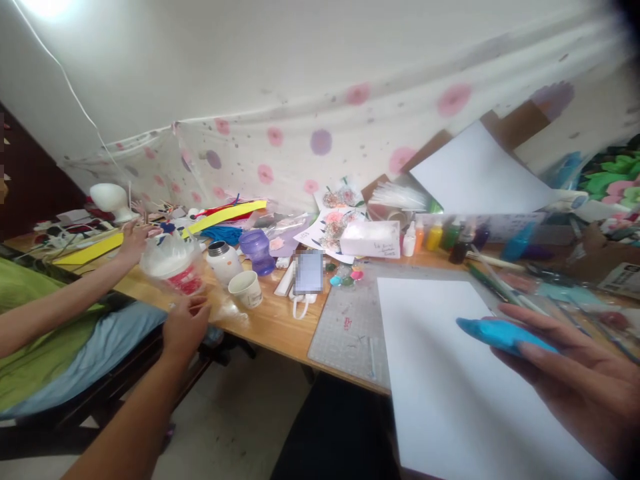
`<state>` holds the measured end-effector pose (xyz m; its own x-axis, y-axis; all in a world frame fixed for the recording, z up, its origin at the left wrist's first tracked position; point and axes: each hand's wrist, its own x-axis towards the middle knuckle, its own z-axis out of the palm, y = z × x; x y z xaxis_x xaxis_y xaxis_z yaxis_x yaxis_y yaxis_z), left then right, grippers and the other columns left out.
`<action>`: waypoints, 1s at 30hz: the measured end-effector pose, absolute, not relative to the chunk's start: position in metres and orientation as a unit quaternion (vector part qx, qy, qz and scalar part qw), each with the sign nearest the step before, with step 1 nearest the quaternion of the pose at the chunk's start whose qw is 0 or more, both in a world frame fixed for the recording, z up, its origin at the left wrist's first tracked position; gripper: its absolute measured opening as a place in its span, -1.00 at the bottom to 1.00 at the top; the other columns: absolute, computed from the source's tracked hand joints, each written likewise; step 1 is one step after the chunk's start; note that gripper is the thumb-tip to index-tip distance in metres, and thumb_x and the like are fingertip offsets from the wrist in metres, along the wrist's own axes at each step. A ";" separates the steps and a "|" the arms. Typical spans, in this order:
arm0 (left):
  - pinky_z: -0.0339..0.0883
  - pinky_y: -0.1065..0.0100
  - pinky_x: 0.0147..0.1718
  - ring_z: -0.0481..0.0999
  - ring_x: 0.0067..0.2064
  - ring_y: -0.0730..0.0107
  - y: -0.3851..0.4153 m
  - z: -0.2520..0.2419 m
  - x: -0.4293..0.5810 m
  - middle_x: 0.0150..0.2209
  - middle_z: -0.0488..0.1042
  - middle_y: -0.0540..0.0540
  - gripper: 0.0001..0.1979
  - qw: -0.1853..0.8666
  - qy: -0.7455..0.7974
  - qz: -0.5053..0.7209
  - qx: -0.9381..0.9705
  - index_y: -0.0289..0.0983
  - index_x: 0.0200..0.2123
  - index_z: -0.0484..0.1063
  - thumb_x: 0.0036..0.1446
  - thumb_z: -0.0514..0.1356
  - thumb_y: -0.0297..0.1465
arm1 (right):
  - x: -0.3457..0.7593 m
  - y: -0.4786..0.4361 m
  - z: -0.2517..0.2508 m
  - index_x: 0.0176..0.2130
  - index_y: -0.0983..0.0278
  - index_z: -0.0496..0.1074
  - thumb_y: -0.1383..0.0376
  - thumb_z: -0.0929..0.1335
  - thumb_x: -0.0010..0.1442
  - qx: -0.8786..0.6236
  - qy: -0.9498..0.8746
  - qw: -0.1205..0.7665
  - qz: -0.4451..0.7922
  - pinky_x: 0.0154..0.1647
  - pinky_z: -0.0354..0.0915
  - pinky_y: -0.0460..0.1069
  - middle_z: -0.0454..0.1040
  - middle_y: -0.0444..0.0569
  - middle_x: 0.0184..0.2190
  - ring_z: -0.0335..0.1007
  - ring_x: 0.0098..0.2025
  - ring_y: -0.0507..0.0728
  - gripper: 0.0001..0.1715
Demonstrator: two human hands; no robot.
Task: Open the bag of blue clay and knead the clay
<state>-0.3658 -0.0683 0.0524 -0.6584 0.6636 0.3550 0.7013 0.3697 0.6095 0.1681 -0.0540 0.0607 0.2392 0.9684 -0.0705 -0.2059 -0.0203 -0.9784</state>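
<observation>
My right hand [575,373] is at the lower right, palm up, with a flat bright blue piece [503,333] resting across its fingers. It hovers over the right edge of a large white sheet [450,387] lying on a grey cutting mat [345,327]. My left hand [184,328] reaches out at the left, its fingers pinched at the lower edge of a clear plastic bag [167,257] that holds a white tub with a red label. A co-worker's hand [134,240], from a person in a green top, touches the far side of that bag.
Beside the bag on the wooden table [273,320] stand a steel flask [223,261], a paper cup [246,289] and a purple cup [257,250]. A phone [307,272], tissue box [373,239], paint bottles [434,235] and yellow strips [227,215] lie further back. Spotted cloth hangs behind.
</observation>
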 end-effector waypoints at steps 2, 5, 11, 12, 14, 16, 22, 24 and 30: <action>0.32 0.12 -0.23 0.48 -0.12 -0.08 -0.073 0.059 -0.350 -0.25 0.49 -0.17 -0.78 0.087 -0.804 -0.416 -0.416 -0.31 -0.26 0.36 0.07 0.12 -0.30 | 0.169 -0.052 0.066 -0.18 0.02 0.59 0.16 0.58 -0.29 -0.530 -0.370 0.575 0.502 -0.37 0.49 -0.14 0.55 0.03 -0.04 0.52 -0.06 0.30 -0.44; 0.29 0.12 -0.09 0.43 -0.03 -0.04 -0.074 0.065 -0.309 -0.12 0.44 -0.12 -0.76 0.130 -0.745 -0.462 -0.463 -0.27 -0.17 0.33 0.13 0.10 -0.27 | 0.169 -0.048 0.077 -0.22 0.07 0.60 0.19 0.60 -0.37 -0.525 -0.429 0.583 0.448 -0.33 0.50 -0.11 0.58 0.02 -0.11 0.53 -0.10 0.28 -0.41; 0.32 0.15 -0.01 0.47 -0.07 0.11 -0.048 0.072 -0.167 -0.16 0.46 -0.09 -0.77 -0.132 -0.519 -0.504 -0.678 -0.18 -0.18 0.38 0.06 0.26 -0.34 | 0.171 -0.042 0.098 -0.26 0.13 0.61 0.22 0.55 -0.23 -0.469 -0.611 0.552 0.319 -0.16 0.49 0.07 0.59 0.00 -0.16 0.51 -0.09 0.27 -0.58; 0.33 0.15 -0.01 0.47 -0.05 0.11 -0.043 0.075 -0.141 -0.08 0.45 -0.13 -0.65 -0.230 -0.473 -0.490 -0.695 -0.17 -0.07 0.36 0.05 0.29 -0.34 | 0.172 -0.042 0.099 -0.24 0.10 0.60 0.24 0.55 -0.18 -0.452 -0.637 0.547 0.303 -0.16 0.49 0.07 0.58 -0.02 -0.16 0.50 -0.08 0.25 -0.61; 0.27 0.14 0.06 0.40 0.07 0.07 -0.032 0.082 -0.096 0.12 0.36 -0.20 -0.35 -0.394 -0.397 -0.440 -0.702 -0.13 0.12 0.26 -0.06 0.39 -0.35 | 0.173 -0.040 0.099 -0.21 0.06 0.58 0.27 0.53 -0.09 -0.416 -0.681 0.536 0.277 -0.16 0.48 0.05 0.57 -0.05 -0.15 0.50 -0.08 0.22 -0.64; 0.27 0.12 0.05 0.37 0.11 0.06 -0.021 0.089 -0.062 0.22 0.25 -0.21 -0.14 -0.502 -0.324 -0.391 -0.700 -0.06 0.23 0.14 -0.12 0.43 -0.34 | 0.175 -0.036 0.099 -0.17 0.04 0.57 0.28 0.51 -0.03 -0.386 -0.715 0.523 0.258 -0.12 0.46 0.07 0.57 -0.05 -0.13 0.49 -0.07 0.20 -0.65; 0.34 0.20 -0.21 0.49 -0.18 0.11 0.016 0.099 -0.015 -0.13 0.52 -0.17 -0.37 -0.463 -0.350 -0.364 -0.729 -0.17 0.01 0.46 -0.20 0.45 -0.20 | 0.185 -0.016 0.098 -0.09 0.08 0.55 0.26 0.50 -0.01 -0.374 -0.739 0.528 0.186 -0.16 0.47 0.08 0.60 -0.02 -0.18 0.54 -0.17 0.21 -0.59; 0.32 0.27 -0.31 0.48 -0.28 0.20 0.026 0.098 -0.009 -0.25 0.54 -0.12 -0.49 -0.432 -0.361 -0.369 -0.740 -0.19 -0.11 0.52 -0.18 0.44 -0.19 | 0.190 -0.009 0.096 -0.06 0.08 0.53 0.25 0.51 -0.01 -0.376 -0.747 0.519 0.174 -0.18 0.47 0.07 0.61 -0.03 -0.17 0.55 -0.18 0.20 -0.54; 0.28 0.37 -0.42 0.45 -0.41 0.37 0.041 0.082 -0.006 -0.44 0.54 -0.02 -0.85 -0.401 -0.340 -0.395 -0.753 -0.22 -0.35 0.56 -0.01 0.36 -0.30 | 0.196 0.006 0.090 -0.26 0.10 0.61 0.23 0.50 0.01 -0.377 -0.737 0.528 0.190 -0.31 0.47 0.00 0.63 -0.08 -0.36 0.56 -0.33 0.15 -0.79</action>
<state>-0.0061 0.0410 0.0816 0.4562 0.8294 0.3225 0.1961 -0.4472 0.8727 0.1956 0.0059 0.0896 -0.1572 0.7566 0.6347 0.3548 0.6431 -0.6787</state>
